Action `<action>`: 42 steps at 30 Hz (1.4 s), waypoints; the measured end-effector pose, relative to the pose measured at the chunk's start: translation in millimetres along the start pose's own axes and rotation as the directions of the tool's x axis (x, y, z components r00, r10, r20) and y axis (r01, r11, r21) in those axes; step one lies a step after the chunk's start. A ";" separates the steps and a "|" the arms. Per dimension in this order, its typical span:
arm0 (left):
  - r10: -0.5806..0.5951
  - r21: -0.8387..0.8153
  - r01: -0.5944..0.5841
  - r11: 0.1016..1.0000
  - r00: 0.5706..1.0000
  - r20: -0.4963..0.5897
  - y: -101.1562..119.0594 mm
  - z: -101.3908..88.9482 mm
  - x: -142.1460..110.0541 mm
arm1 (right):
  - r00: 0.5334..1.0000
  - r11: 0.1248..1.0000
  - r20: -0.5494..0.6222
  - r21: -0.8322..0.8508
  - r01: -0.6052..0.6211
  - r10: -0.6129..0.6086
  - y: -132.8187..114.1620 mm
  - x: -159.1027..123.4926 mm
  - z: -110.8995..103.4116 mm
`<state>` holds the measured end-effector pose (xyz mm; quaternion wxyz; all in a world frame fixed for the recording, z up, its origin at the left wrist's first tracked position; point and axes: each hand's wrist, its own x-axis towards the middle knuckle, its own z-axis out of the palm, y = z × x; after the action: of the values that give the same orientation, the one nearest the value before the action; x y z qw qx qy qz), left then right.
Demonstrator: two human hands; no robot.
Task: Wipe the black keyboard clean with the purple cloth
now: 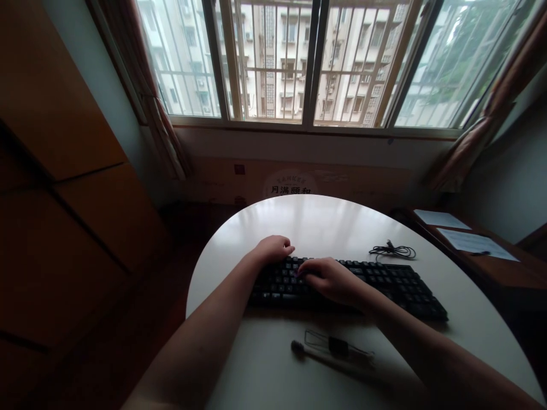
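A black keyboard (384, 287) lies across the white round table (256, 364). My left hand (273, 249) is curled at its far left edge, fingers closed against it, the fingertips partly hidden. Over the left-hand keys, my right hand (329, 277) is closed in a pinch. A small purple bit shows at its fingertips, too small to name. Nearer to me lie a toothbrush (316, 357) with dark bristles and a wire keycap puller (338, 345) with a black middle, side by side.
A coiled black cable (393, 250) sits behind the keyboard's right part. To the right, a brown desk (508, 273) holds paper sheets (478, 244) and a dark pen. A wooden cabinet (64, 228) stands at the left, a barred window (307, 62) ahead.
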<state>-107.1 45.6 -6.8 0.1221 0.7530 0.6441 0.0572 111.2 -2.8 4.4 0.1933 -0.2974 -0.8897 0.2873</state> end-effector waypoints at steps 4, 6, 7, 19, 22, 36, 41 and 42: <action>-0.003 -0.011 0.003 1.000 1.000 0.017 0.9 -0.8 0.0 | 0.991 0.997 0.115 0.026 0.067 -0.070 2.8 -6.4 -5.4; -0.003 -0.010 0.003 1.000 1.000 0.016 1.4 -1.4 -0.2 | 0.987 0.996 0.134 -0.010 0.086 -0.084 2.0 -8.3 -3.3; -0.003 -0.009 0.003 1.000 1.000 0.014 1.7 -1.7 -0.4 | 0.987 0.995 0.135 -0.037 0.088 -0.082 1.7 -8.5 -1.6; -0.011 -0.003 0.011 1.000 1.000 0.021 4.8 -6.2 -4.5 | 0.979 0.993 0.192 -0.078 0.089 -0.073 1.8 -3.2 -1.2; -0.010 -0.016 0.011 1.000 1.000 0.027 4.7 -6.4 -4.3 | 0.984 0.993 0.161 -0.077 0.085 -0.071 2.3 -3.2 0.9; -0.016 -0.001 0.016 1.000 1.000 0.002 2.8 -4.5 -3.9 | 0.980 0.996 0.183 -0.034 0.087 -0.079 5.3 -2.9 -1.7; -0.031 0.009 0.031 0.999 1.000 0.002 6.5 -8.6 -6.6 | 0.988 0.991 0.112 -0.067 0.112 -0.104 1.6 -5.7 3.1; -0.033 0.011 0.033 0.999 0.999 0.004 7.0 -9.5 -7.3 | 0.989 0.990 0.101 -0.080 0.118 -0.110 0.7 -5.8 3.5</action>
<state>-103.9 38.5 4.7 0.1200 0.7429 0.6567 0.0501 114.0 -7.5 0.3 0.1531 -0.2397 -0.9252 0.2513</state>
